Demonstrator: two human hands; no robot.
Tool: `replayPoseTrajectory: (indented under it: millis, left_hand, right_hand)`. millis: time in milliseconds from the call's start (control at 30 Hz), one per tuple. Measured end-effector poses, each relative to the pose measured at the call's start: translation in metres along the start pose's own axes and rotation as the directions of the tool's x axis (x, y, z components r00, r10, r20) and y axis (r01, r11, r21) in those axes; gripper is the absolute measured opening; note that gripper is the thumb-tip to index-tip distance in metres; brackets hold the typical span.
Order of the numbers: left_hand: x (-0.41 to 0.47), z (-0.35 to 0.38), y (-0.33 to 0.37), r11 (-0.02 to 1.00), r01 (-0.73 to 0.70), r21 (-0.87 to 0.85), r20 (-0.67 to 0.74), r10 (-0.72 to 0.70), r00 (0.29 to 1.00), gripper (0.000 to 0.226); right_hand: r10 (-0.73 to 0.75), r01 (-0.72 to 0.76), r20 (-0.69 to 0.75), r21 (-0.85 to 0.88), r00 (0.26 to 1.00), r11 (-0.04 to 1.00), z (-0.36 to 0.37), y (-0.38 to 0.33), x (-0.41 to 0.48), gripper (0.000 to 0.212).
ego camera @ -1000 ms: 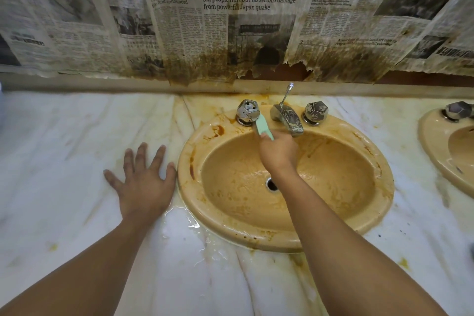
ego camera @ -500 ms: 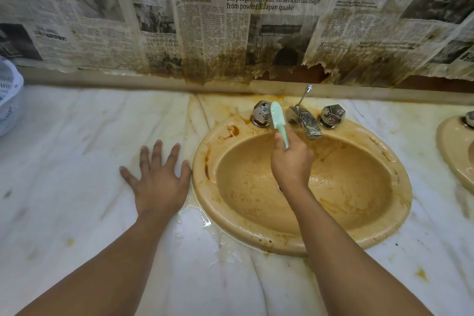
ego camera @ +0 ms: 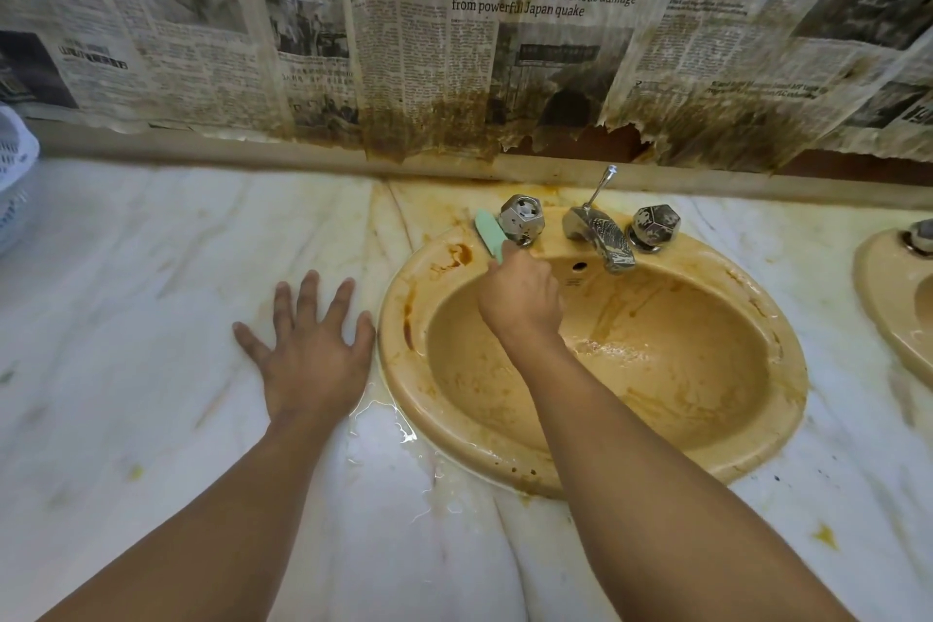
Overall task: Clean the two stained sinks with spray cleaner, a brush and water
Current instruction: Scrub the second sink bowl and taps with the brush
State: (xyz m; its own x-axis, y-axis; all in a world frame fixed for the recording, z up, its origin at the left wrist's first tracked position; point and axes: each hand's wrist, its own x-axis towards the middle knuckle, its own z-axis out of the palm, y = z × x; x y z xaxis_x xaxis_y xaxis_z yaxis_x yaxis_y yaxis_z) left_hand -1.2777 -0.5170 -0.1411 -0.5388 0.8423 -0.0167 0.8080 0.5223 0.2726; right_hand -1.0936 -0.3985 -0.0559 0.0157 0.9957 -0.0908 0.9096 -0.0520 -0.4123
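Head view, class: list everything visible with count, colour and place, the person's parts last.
countertop: one, white marble, yellow-stained, foreground.
main sink: one, tan, brown-stained, centre.
second sink: one, tan, right edge, cut off.
left handle, right handle: two, metal, main sink's back rim.
spout: one, metal, between handles.
brush: one, pale green, by left handle.
newspaper: several sheets, brown-stained, wall.
basket: one, white, left edge.
left hand: one, flat on countertop beside main sink.
right hand: one, gripping brush over main sink.
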Motion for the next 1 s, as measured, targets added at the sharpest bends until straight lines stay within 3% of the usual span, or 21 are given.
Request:
replayPoseTrajectory:
  millis: [167, 433, 533, 667, 1000]
  left_hand:
    - [-0.001, 0.0, 0.0, 1.0, -0.004, -0.001, -0.009, 0.004, 1.0, 0.058]
    - [0.0, 0.001, -0.002, 1.0, -0.011, -0.005, -0.005, 0.011, 1.0, 0.058]
    - [0.0, 0.001, -0.001, 1.0, -0.007, -0.01, -0.003, 0.007, 1.0, 0.058]
    - [0.0, 0.001, -0.001, 1.0, -0.006, -0.009, -0.002, 0.006, 1.0, 0.058]
    - [0.0, 0.0, 0.001, 1.0, 0.007, -0.014, 0.008, -0.007, 1.0, 0.058]
  right_hand:
    - [0.001, -0.002, -0.014, -0.021, 1.0, 1.0, -0.001, 0.027, -0.025, 0.035]
    - [-0.173, 0.182, 0.072, -0.153, 0.982, 0.971, -0.015, 0.04, 0.013, 0.033]
    - [-0.143, 0.142, -0.02, -0.052, 0.99, 0.989, -0.007, 0.086, -0.012, 0.043]
    - [0.042, -0.036, -0.118, 0.052, 0.992, 0.998, -0.01, 0.125, -0.01, 0.044]
    - [0.18, -0.13, -0.082, 0.418, 0.98, 0.899, -0.005, 0.068, 0.006, 0.035]
